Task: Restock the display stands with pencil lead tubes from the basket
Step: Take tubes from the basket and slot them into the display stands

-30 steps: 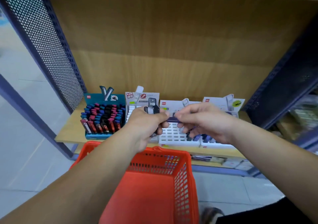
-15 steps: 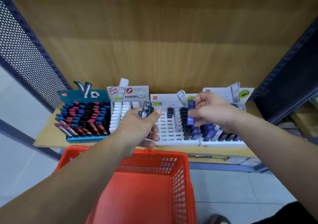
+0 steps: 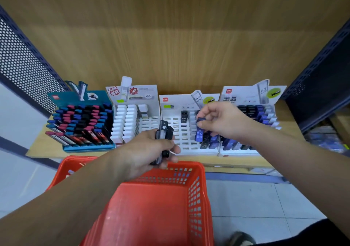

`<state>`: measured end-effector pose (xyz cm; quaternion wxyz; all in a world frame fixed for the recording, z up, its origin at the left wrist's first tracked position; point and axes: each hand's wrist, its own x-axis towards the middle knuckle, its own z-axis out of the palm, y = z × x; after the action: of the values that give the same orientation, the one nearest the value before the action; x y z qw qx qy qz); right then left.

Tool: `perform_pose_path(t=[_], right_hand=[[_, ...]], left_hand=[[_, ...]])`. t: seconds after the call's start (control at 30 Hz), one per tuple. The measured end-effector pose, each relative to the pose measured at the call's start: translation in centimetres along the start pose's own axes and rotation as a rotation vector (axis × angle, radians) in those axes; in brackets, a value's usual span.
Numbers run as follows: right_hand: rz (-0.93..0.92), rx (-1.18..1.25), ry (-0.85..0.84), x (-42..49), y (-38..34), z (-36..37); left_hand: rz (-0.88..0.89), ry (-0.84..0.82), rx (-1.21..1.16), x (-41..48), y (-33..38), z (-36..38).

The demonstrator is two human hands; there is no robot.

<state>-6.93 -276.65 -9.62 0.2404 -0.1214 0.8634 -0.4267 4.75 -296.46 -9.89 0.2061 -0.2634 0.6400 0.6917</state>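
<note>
Four stands sit in a row on the shelf (image 3: 36,147), near its front edge. The right hand (image 3: 223,122) pinches a blue tube (image 3: 199,132) between thumb and fingers (image 3: 209,111). It holds the tube upright over the third stand (image 3: 176,126), whose white grid is mostly bare on its left and holds dark and blue tubes on its right. The tube's lower end is among those tubes; I cannot tell whether it sits in a slot. The left hand (image 3: 140,153) has its fingers curled round a bundle of dark tubes (image 3: 164,130), one marked HB. It is above the shelf's front edge and the far rim of the red basket (image 3: 195,191), which stands just before the shelf. Toward the shelf's left end are a teal stand (image 3: 89,148), packed with red, blue and black tubes, and a white stand (image 3: 149,96). The fourth stand (image 3: 236,152) is at the right end.
</note>
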Motion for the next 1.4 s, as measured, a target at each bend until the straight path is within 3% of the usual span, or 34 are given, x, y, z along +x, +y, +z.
perform_pose_path(t=[0.07, 0.2, 0.37, 0.5, 0.7, 0.8, 0.97, 1.13, 1.4], right_hand=[[-0.014, 0.064, 0.02, -0.1, -0.2, 0.1], [0.032, 0.434, -0.018, -0.5, -1.6, 1.2], [0.098, 0.55, -0.192, -0.8, -2.6, 2.0], [0.026, 0.379, -0.308, -1.6, -2.9, 2.0], [0.13, 0.369, -0.179, -1.2, -2.0, 1.4], [0.15, 0.31, -0.197, -1.7, -1.9, 0.7], [0.006, 0.06, -0.206, -2.0, -1.4, 0.8], [-0.123, 0.061, -0.226, -1.7, -1.2, 1.4], [-0.004, 0.15, 0.09, 0.0, 0.6, -1.3]], left_hand=[[0.014, -0.031, 0.007, -0.1, -0.1, -0.1], [0.029, -0.088, 0.002, -0.7, 0.1, -0.7], [0.072, -0.108, -0.006, -1.0, 0.1, -0.6], [0.121, -0.126, 0.064, -1.1, 0.0, -0.1], [0.142, -0.029, -0.008, -0.9, 0.0, 0.2], [0.165, 0.031, -0.056, -0.6, 0.2, 0.0], [0.236, 0.073, 0.112, -0.3, 0.1, -0.3], [0.219, 0.046, 0.138, -0.4, 0.1, 0.5], [0.088, 0.087, 0.243, 0.1, -0.4, -0.5]])
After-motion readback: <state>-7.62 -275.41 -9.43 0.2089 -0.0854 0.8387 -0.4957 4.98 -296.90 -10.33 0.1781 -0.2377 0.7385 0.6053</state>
